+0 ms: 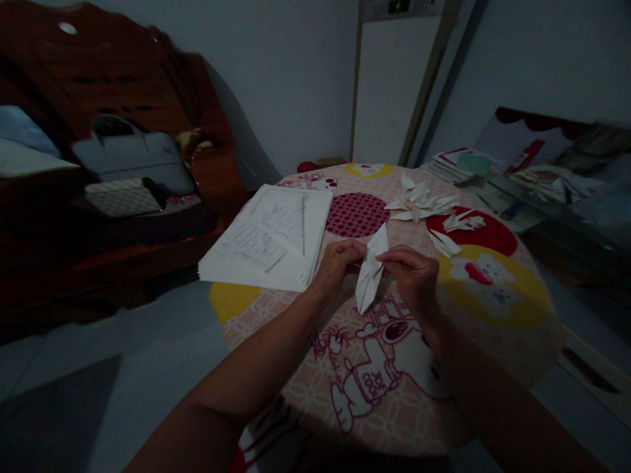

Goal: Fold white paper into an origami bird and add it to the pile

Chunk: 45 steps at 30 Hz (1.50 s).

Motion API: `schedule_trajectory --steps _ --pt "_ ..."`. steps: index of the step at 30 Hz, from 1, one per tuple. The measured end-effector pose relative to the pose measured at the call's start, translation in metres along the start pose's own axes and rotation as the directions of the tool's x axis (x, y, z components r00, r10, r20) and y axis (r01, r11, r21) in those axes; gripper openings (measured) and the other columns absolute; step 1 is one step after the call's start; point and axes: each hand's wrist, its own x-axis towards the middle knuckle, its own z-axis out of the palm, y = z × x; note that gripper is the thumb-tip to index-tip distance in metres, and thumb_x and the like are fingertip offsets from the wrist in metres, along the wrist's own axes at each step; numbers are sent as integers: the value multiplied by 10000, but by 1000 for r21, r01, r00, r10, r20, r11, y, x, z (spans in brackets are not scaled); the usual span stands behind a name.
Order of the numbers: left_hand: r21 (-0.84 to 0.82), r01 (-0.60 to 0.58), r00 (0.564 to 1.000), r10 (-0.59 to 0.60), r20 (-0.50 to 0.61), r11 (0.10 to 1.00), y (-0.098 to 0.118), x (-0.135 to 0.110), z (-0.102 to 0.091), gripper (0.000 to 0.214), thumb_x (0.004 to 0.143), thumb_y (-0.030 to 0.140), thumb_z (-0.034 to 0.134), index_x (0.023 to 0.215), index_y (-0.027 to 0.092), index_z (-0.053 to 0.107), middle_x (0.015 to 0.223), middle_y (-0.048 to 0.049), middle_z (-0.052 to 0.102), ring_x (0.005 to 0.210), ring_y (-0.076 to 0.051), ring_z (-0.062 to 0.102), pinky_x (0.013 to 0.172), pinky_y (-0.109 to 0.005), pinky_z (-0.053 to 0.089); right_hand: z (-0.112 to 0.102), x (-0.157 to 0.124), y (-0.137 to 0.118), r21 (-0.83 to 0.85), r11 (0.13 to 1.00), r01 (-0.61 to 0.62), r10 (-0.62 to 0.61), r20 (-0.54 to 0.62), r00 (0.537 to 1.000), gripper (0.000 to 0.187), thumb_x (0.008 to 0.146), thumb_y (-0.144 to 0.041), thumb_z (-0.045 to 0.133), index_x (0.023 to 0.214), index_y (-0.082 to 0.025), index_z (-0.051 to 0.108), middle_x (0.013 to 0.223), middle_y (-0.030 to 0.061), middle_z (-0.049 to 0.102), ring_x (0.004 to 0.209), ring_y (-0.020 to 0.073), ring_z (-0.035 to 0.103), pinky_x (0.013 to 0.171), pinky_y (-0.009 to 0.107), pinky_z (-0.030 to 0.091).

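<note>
Biggest of all, you have a glossy reddish-brown carved wooden bench [211, 151] off to your left, beyond the round surface [409, 420]. The surface wears a pink cloth patterned with pale loops, cartoon figures and large yellow, red and dotted magenta circles; its printed outlines are magenta. On the surface's left part, you have a thick stack of white paper sheets [231, 256], its edges slightly uneven, with thin, straight-edged pieces bearing grey lines [296, 226] lying on top.

Beyond your right hand [411, 266], a spiky cluster of folded white paper [419, 202] spreads pointed petals in several directions. Your left hand [338, 263] and right hand grip one long white folded-paper diamond [369, 282] from either side, the right thumb and fingertips pinching its edge. It stands between your hands above the surface, tilted, one sharp tip up and the other down toward you, its matte faces crossed by crisp creases.

Smaller still, a crumpled-looking white folded piece [463, 222] rests on the red circle, and a slender pointed white paper piece [445, 244] lies where red meets yellow.
</note>
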Motion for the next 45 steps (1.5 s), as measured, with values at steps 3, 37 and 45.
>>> schedule_trajectory --steps 3,37,45 --pt "36 -34 999 35 -14 999 -2 1 0 252 635 336 805 658 142 645 598 23 595 529 -83 515 546 -218 409 0 0 -1 -29 999 25 -25 11 1000 226 785 -79 627 787 -240 785 716 -13 675 620 115 606 566 255 473" --pt "85 -102 991 109 -78 991 -4 -1 3 267 644 359 827 685 133 691 643 -14 664 561 -109 567 570 -242 425 1 0 0 128 971 -202 211 -58 976 245 765 -192 716 999 -223 781 760 -1 721 589 119 628 559 263 524" --pt "147 -129 979 149 -139 981 -6 1 1 248 645 354 812 682 145 685 621 5 637 545 -95 525 548 -230 403 1 2 8 254 900 -353 360 21 933 210 853 -366 663 810 -180 752 671 25 701 547 141 608 502 270 502"
